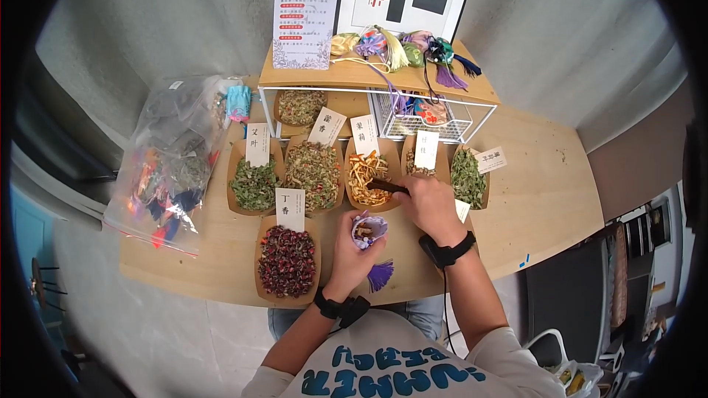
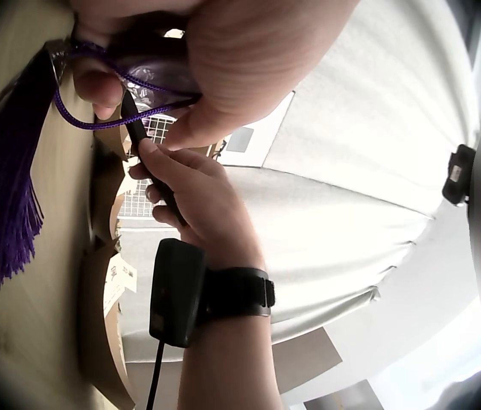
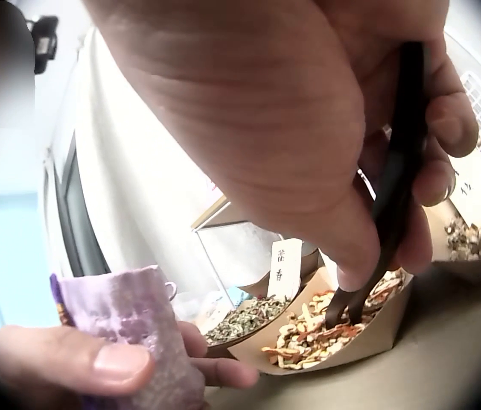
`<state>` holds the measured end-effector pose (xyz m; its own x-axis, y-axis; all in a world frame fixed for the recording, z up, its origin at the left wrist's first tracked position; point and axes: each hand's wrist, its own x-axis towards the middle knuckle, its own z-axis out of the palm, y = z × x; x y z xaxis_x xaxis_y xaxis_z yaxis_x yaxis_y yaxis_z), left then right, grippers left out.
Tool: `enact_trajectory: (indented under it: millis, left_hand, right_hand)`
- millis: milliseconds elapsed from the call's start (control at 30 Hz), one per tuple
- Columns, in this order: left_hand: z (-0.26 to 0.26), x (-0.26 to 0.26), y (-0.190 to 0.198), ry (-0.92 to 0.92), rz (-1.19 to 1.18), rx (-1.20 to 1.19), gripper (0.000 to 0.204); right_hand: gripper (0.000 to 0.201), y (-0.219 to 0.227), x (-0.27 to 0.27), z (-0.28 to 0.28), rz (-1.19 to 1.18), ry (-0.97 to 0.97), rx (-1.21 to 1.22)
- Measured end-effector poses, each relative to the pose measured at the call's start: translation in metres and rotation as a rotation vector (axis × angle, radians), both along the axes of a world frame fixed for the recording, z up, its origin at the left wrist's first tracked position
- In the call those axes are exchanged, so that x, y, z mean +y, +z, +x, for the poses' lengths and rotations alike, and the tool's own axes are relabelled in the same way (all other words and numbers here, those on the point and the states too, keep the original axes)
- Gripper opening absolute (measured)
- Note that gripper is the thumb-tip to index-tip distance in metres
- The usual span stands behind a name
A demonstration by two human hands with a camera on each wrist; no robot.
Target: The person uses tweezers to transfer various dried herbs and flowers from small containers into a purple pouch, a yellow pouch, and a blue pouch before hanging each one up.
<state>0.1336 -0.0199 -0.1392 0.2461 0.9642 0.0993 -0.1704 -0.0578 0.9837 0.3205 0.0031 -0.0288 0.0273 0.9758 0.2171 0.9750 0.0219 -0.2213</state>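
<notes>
My left hand [image 1: 349, 254] holds a small lilac drawstring pouch [image 1: 375, 230] upright, its mouth open and bits of dried herb showing inside. A purple tassel [image 2: 5, 179] hangs from it on a purple cord [image 2: 78, 121]. My right hand [image 1: 431, 210] grips a dark, slim tool [image 3: 398, 162] whose lower end splits in two. That end dips into the yellow-orange dried slices [image 1: 361, 169] in a brown paper tray [image 1: 383, 203]. The pouch is just in front of this tray, to the left of my right wrist.
More paper trays hold green leaves [image 1: 254, 183], mixed dried herbs [image 1: 313, 177] and dark red buds [image 1: 287, 262], with label cards [image 1: 290, 210]. Behind stands a wooden shelf [image 1: 369, 81] bearing sachets and a printed sign [image 1: 306, 22]. A clear plastic bag [image 1: 162, 169] lies at the left.
</notes>
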Motion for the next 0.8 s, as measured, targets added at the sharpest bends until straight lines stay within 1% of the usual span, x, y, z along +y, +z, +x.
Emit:
enact_trajectory:
  millis: [33,67,133,167,267,367,500,600,667,800]
  left_hand:
    - [0.0,0.0,0.001,-0.003,0.005,0.014,0.052]
    - [0.0,-0.001,0.002,-0.005,0.008,0.03,0.052]
    - [0.002,-0.001,0.002,0.0,-0.009,-0.002,0.052]
    - [0.001,-0.002,0.002,-0.008,-0.026,-0.035,0.052]
    - [0.001,-0.002,0.005,0.004,0.006,-0.009,0.052]
    - [0.001,-0.002,0.004,-0.007,-0.023,-0.023,0.053]
    - [0.001,-0.001,0.005,0.004,0.014,0.014,0.053]
    - [0.0,-0.001,0.006,-0.018,-0.04,-0.018,0.052]
    - [0.0,-0.001,0.006,-0.01,-0.005,0.006,0.051]
    - [0.0,0.0,0.003,0.018,0.034,0.068,0.051]
  right_hand:
    - [0.016,-0.002,0.0,-0.001,-0.052,-0.013,0.02]
    - [0.016,-0.004,-0.001,0.0,-0.052,-0.008,0.02]
    - [0.017,-0.008,-0.001,0.002,0.034,-0.024,0.095]
    - [0.017,-0.007,-0.001,0.003,0.032,-0.016,0.099]
    - [0.018,-0.004,-0.002,0.009,-0.034,-0.043,0.13]
    - [0.018,-0.006,0.001,0.011,-0.064,-0.047,0.16]
    - [0.019,-0.006,0.005,0.004,-0.052,-0.026,0.164]
    - [0.018,-0.009,0.006,-0.003,-0.032,-0.006,0.165]
    - [0.015,-0.009,0.007,-0.007,0.011,0.031,0.079]
    - [0.013,-0.01,0.007,-0.009,0.039,0.053,0.043]
